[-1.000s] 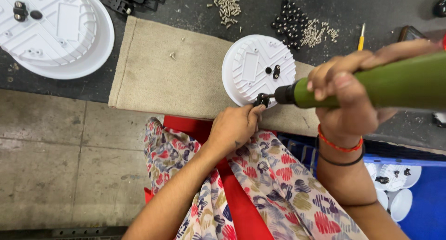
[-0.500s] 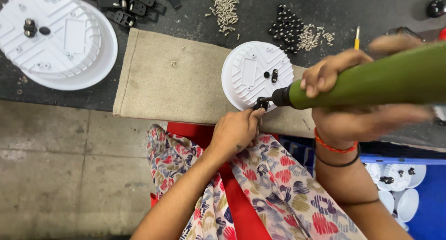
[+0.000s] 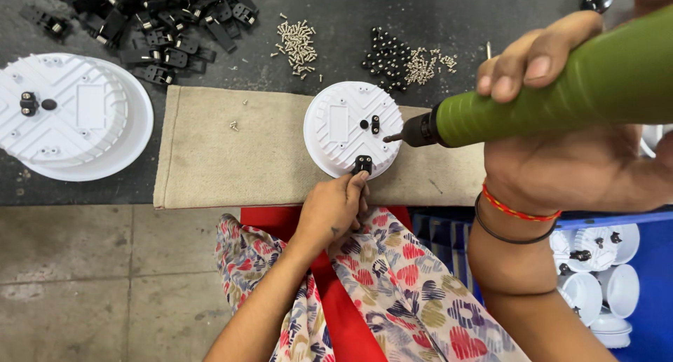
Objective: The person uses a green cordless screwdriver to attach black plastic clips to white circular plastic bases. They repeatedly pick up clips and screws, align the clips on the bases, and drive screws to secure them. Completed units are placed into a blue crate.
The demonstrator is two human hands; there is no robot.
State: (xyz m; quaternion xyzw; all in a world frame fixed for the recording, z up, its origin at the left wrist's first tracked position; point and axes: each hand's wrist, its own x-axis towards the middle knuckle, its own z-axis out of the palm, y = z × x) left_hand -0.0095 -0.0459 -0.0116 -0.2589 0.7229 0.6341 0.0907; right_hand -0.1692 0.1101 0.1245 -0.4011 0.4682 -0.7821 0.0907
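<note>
A round white plastic disc (image 3: 343,127) lies on a beige cloth mat (image 3: 231,152). My left hand (image 3: 333,209) pinches a small black clip (image 3: 362,164) at the disc's near rim. A second black clip (image 3: 374,124) sits on the disc's face. My right hand (image 3: 554,124) grips a green electric screwdriver (image 3: 561,89). Its black tip (image 3: 395,137) hovers just right of the disc's rim, a little apart from the near clip.
A stack of white discs (image 3: 70,117) with black parts stands at the left. Black clips (image 3: 154,25) are heaped at the back left, loose screws (image 3: 298,43) and dark screws (image 3: 389,53) behind the mat. A blue bin (image 3: 648,292) with white discs sits low right.
The screwdriver has lifted and drawn back to the right, off the clip at the disc's near rim. My left hand still pinches that clip.
</note>
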